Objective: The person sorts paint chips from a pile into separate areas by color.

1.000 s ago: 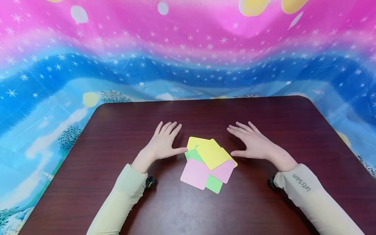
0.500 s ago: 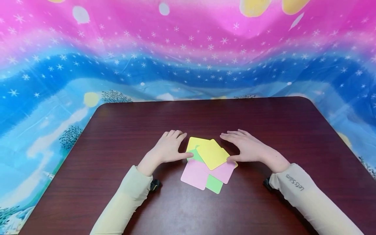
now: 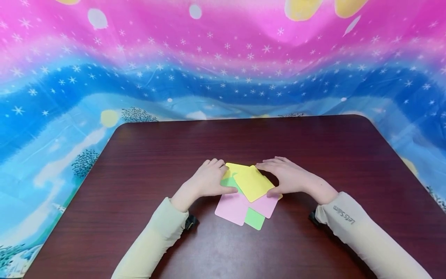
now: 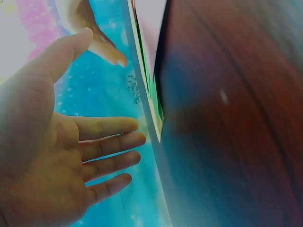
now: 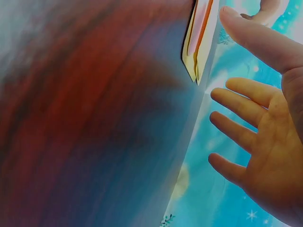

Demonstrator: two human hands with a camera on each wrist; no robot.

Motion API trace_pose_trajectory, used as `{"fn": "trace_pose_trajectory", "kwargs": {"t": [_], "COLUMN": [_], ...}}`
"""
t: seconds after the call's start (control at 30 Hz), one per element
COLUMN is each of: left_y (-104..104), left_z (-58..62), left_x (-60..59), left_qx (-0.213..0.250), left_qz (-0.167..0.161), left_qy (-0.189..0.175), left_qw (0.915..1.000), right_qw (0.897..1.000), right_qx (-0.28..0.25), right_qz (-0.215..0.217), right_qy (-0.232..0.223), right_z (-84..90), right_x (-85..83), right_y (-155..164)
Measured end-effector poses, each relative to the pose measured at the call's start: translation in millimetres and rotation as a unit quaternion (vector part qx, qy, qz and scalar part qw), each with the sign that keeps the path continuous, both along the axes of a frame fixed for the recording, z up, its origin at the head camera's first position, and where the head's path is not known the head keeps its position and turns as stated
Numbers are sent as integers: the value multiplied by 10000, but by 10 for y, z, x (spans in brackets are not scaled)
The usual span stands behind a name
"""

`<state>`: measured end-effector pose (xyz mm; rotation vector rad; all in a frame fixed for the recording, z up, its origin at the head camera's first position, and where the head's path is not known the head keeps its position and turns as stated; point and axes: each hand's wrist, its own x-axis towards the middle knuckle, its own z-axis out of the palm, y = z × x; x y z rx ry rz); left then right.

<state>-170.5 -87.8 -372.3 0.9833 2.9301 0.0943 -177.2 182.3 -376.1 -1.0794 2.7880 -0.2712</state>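
Cards (image 3: 249, 192) fanned on table (image 3: 313, 147), fingers (image 3: 268, 164) flanking both sides

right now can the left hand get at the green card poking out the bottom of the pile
Probably yes. The left hand rests at the pile's left edge, and the green card lies uncovered at its near corner, below the pink card. Only bare table lies around it.

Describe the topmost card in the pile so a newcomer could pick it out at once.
On the dark wooden table, between the left hand and right hand, lies a fanned pile of coloured cards. The top yellow card sits turned like a diamond. Unlike the pink card and green card, nothing overlaps it.
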Motion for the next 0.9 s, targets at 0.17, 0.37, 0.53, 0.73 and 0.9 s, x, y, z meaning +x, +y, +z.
{"fn": "trace_pose_trajectory", "kwargs": {"t": [0.17, 0.37, 0.53, 0.73, 0.9], "left_y": [89, 179, 213, 225, 234], "left_z": [-24, -54, -71, -69, -62], "left_x": [8, 37, 53, 59, 58], "left_qx": [60, 69, -71, -186, -193], "left_qz": [-158, -215, -203, -275, -305], "left_qy": [-142, -293, -353, -251, -180], "left_qw": [9998, 9993, 9991, 9991, 9992], "right_qw": [9998, 9997, 9995, 9993, 9994], "right_qx": [-56, -47, 54, 94, 132], "right_qz": [103, 193, 213, 182, 180], "right_qy": [-161, -159, -209, -303, -269], "right_z": [-9, -24, -43, -47, -38], "right_x": [-11, -21, -29, -48, -63], "right_y": [-39, -77, -97, -120, -146]}}
